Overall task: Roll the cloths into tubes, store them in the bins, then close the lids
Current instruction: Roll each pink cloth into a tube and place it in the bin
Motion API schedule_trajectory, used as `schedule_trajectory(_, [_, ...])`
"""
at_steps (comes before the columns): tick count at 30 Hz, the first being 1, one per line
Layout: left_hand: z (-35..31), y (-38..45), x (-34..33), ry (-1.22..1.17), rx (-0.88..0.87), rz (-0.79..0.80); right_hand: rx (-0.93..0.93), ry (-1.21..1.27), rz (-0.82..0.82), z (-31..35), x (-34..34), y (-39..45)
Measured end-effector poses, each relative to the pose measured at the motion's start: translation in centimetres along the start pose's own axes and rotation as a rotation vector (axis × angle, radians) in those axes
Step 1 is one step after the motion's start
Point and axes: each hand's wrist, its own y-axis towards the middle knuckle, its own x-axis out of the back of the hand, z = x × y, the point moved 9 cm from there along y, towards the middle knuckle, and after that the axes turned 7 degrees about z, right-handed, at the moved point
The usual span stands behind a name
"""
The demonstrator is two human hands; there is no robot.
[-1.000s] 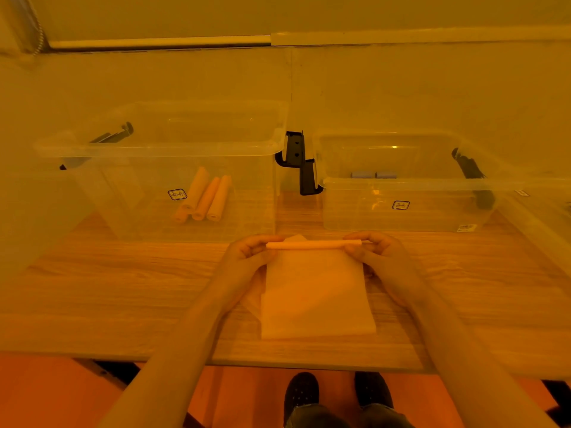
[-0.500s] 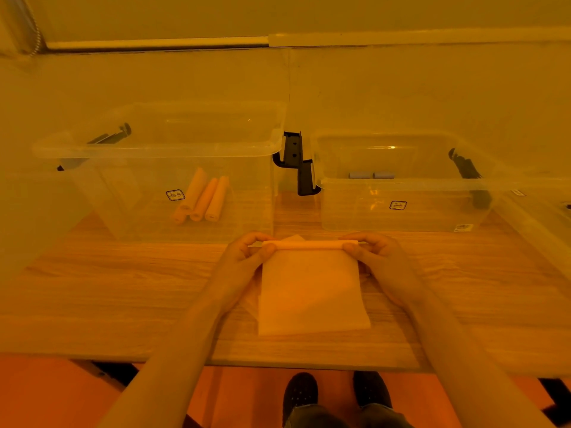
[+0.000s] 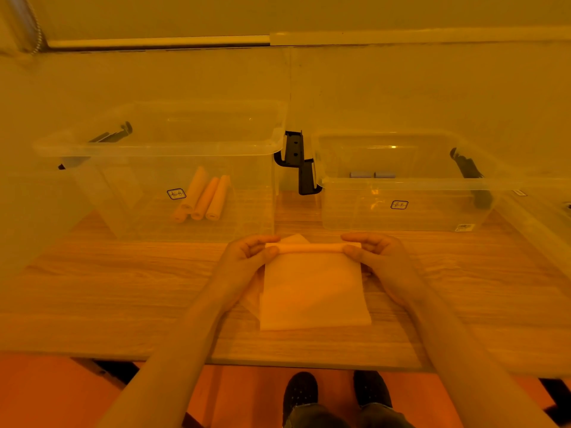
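An orange cloth lies flat on the wooden table, its far edge rolled into a thin tube. My left hand pinches the tube's left end and my right hand pinches its right end. Another cloth shows underneath, its corner peeking out beyond the roll. Behind stands a clear left bin with three rolled orange cloths inside. The clear right bin holds two small bluish rolls. Both bins stand open.
Black latch handles hang between the bins, another black handle at the right bin's far side. A clear lid leans at the right edge. The wall rises just behind the bins. My shoes show below the table's front edge.
The rolled edge has grown a little thicker as both hands turn it toward me. The view has shifted slightly.
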Motion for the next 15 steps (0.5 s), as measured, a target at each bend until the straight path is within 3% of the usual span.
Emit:
schedule_trajectory(8, [-0.49,-0.24,0.13,0.103,-0.015,-0.001,0.047,-0.027,-0.002,0.16,0.05,0.09])
schedule_trajectory(15, [-0.69,-0.26,-0.31,-0.005,-0.049,-0.003,0.045,0.000,0.008,0.06,0.05,0.18])
